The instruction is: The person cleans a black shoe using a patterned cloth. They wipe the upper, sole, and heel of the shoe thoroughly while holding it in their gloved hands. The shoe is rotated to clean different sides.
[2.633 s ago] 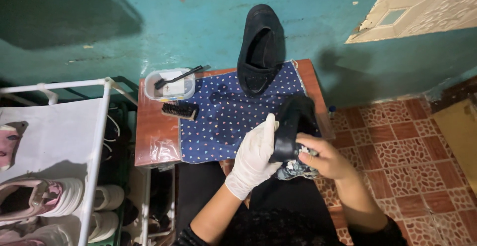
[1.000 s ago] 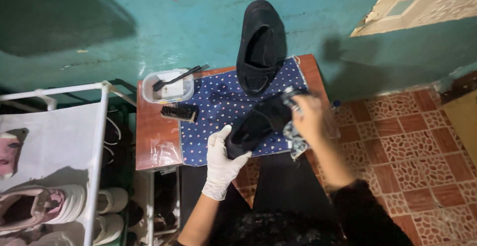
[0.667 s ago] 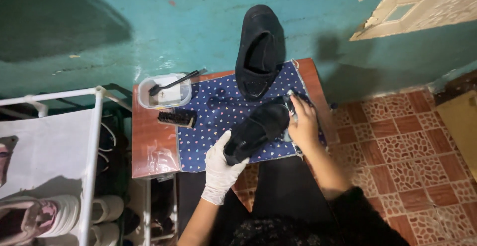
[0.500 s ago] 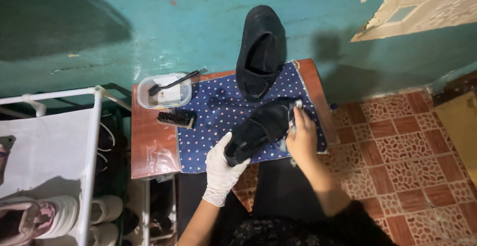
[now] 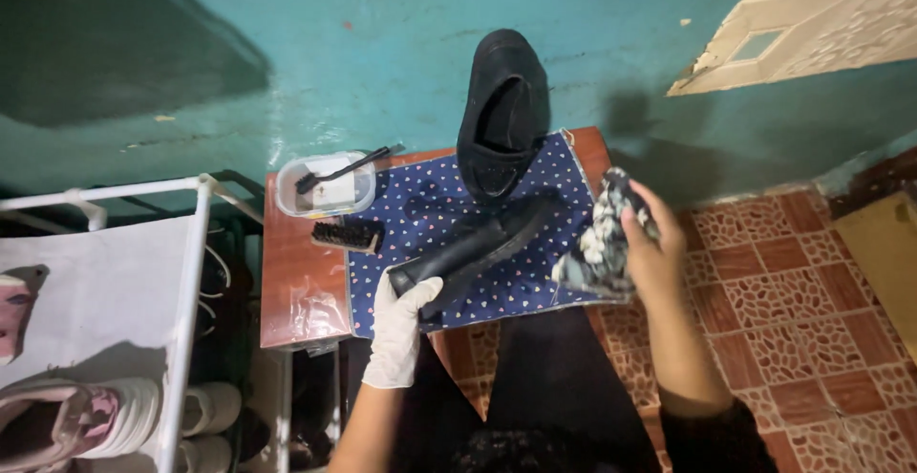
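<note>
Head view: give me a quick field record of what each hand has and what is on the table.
left hand: white glove, grips one end of a black shoe lying on the cloth
right hand: bare, holds a crumpled patterned rag, clear of the shoe
second black shoe: stands against the teal wall
cloth: blue, dotted, covers the small table
brush: beside the cloth
plastic tub: small brush across it

A clear plastic container (image 5: 325, 186), rectangular with rounded corners, stood at the far left of the tabletop (image 5: 296, 282), holding something white inside and a thin black brush (image 5: 344, 167) laid across its rim. A crumpled clear plastic wrapper (image 5: 320, 311) lay near the tabletop's left front edge. No labels, signs or screens showed.
</note>
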